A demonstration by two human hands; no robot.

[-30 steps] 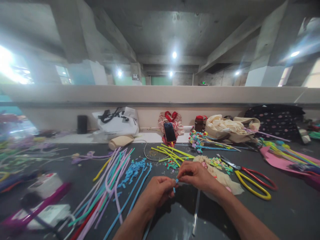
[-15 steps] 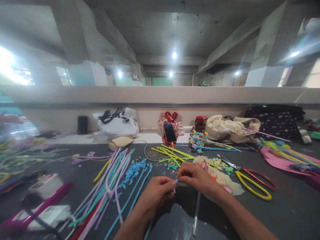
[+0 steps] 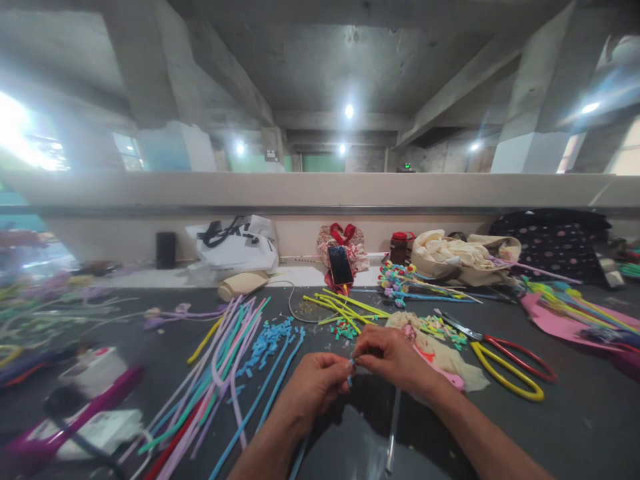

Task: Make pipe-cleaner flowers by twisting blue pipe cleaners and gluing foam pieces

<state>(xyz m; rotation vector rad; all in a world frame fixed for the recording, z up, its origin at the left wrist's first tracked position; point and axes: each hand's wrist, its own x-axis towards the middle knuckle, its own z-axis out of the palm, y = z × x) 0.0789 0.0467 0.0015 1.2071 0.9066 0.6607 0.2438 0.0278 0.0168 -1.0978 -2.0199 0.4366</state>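
Observation:
My left hand pinches a short blue pipe cleaner piece between thumb and fingertips above the dark table. From the right, the thumb and fingers of my right hand close on the upper end of that same piece, and the two hands' fingertips almost touch. Much of the piece is hidden by the fingers. Left of my hands lie a heap of short blue cut pieces and two long blue pipe cleaners. Below my right hand rests a thin clear rod.
Scissors with red and yellow handles lie at right, beside a beige cloth. Yellow-green stems lie ahead, with a phone propped behind them. Many coloured pipe cleaners spread at left. Bags and a bottle line the back.
My fingers have shifted very slightly at the blue piece, less of which shows between the fingertips. Everything else stays where it was.

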